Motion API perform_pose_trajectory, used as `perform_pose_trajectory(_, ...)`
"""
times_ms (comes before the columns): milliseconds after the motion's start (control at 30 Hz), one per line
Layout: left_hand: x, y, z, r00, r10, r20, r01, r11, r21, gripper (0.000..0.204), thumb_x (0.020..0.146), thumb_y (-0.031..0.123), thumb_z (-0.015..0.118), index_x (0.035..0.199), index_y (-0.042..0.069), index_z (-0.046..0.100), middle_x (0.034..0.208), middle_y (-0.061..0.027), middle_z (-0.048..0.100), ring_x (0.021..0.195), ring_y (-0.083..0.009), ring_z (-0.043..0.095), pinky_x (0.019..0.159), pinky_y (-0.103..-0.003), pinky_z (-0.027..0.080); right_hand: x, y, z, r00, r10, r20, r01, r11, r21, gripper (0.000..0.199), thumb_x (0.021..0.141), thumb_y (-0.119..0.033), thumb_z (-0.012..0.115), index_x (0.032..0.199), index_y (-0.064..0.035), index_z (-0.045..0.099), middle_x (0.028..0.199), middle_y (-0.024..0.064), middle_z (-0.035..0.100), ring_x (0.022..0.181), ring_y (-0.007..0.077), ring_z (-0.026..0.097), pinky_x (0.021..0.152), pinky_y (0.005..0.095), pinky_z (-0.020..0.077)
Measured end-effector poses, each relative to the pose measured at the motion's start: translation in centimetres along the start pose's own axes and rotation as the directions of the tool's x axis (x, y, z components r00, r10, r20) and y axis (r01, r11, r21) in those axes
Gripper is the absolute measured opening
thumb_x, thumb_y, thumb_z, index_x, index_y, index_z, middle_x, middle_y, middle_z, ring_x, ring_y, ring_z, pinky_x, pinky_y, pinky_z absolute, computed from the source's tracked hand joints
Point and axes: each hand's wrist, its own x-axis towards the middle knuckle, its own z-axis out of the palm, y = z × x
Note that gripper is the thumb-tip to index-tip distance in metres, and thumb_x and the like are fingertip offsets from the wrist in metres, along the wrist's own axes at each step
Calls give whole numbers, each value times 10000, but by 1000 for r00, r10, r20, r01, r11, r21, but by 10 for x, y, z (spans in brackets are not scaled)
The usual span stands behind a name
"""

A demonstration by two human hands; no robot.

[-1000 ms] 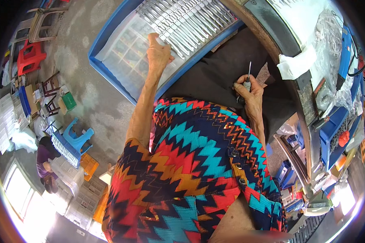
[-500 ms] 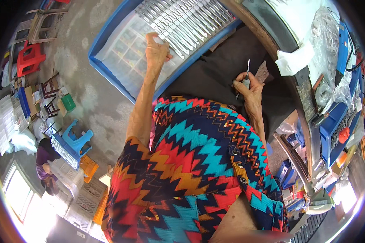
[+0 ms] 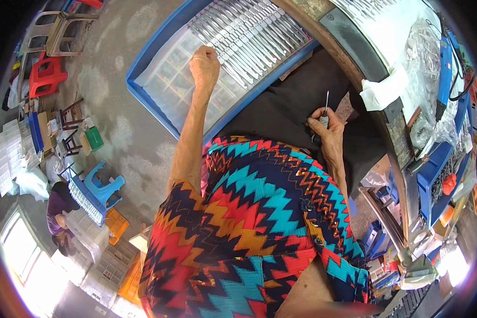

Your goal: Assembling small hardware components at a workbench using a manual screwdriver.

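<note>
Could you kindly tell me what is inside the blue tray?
The blue tray holds rows of slim metal parts and a cloudy sheet, with a grid faintly visible through it. The left hand hides part of the sheet; whatever lies beneath the metal rows is mostly covered.

Looks like a workshop: tray (image 3: 161,45) of metal parts (image 3: 254,40) under left hand (image 3: 204,68), screwdriver (image 3: 324,122) in right hand (image 3: 331,133), bench (image 3: 331,46) nearby.

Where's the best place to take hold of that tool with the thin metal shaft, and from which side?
Probably by the thicker handle, coming from below in the picture, as the right hand does. The tool's slim shaft points up and away, offering little to grip, while the handle, partly hidden by the fingers, is wider.
</note>
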Motion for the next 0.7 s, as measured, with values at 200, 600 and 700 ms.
perform_pose_trajectory(200, -5, 10, -2, 997, -72, 30, 74, 994, -75, 92, 749, 26, 526, 795, 28, 606, 724, -177, 616, 699, -338, 605, 660, -398, 469, 1, 1, 0, 1000, -6, -5, 6, 1000, 24, 52, 764, -50, 592, 779, -43, 543, 657, -27, 510, 577, 29, 435, 517, 176, 331)
perform_pose_trajectory(600, -10, 11, -5, 997, 56, 53, -59, 997, 57, 166, 765, 31, 522, 884, 5, 634, 810, -232, 616, 752, -360, 612, 689, -400, 487, -1, 4, -2, 1000, -2, 10, 2, 1000, 25, 43, 760, -55, 583, 772, -52, 542, 643, -45, 479, 575, 22, 408, 519, 180, 319)
perform_pose_trajectory(700, -8, 6, -4, 998, 23, 59, -26, 999, 37, 174, 763, 30, 525, 895, 4, 635, 805, -232, 619, 745, -356, 616, 692, -399, 486, -1, 4, -1, 1000, -10, 18, 9, 1000, 24, 42, 760, -57, 582, 769, -53, 541, 644, -42, 481, 576, 24, 409, 523, 178, 318)
